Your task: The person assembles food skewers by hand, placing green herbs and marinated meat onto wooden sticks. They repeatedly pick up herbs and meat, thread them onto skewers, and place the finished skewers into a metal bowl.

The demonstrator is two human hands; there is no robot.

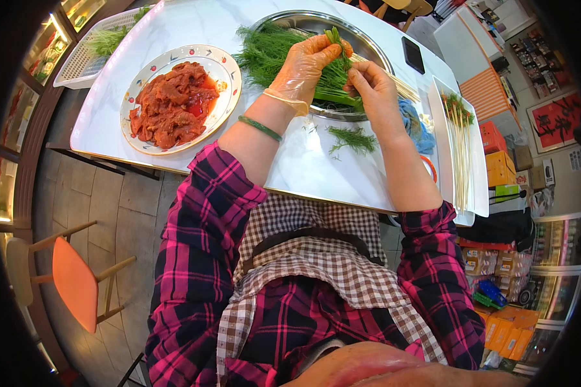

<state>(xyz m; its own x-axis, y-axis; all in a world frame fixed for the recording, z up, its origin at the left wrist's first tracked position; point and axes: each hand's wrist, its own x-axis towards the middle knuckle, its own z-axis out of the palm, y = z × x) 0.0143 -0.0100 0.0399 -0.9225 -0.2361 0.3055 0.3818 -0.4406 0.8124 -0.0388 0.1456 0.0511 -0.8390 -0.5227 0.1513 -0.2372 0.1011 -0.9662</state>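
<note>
My left hand, in a clear plastic glove stained reddish, pinches a small folded bundle of green herb. At the bundle's lower end, the thumb and fingers of my bare right hand are closed on it; whether a skewer is also between them I cannot tell. Beneath both hands is a wide steel basin heaped with feathery dill. Wooden skewers lie across its right side. Loose dill sprigs rest on the white table nearer my body.
Left of the basin, a patterned plate holds raw marinated meat. A white basket with greens stands far left. On the right are a phone, a blue cloth and a white tray with loaded skewers.
</note>
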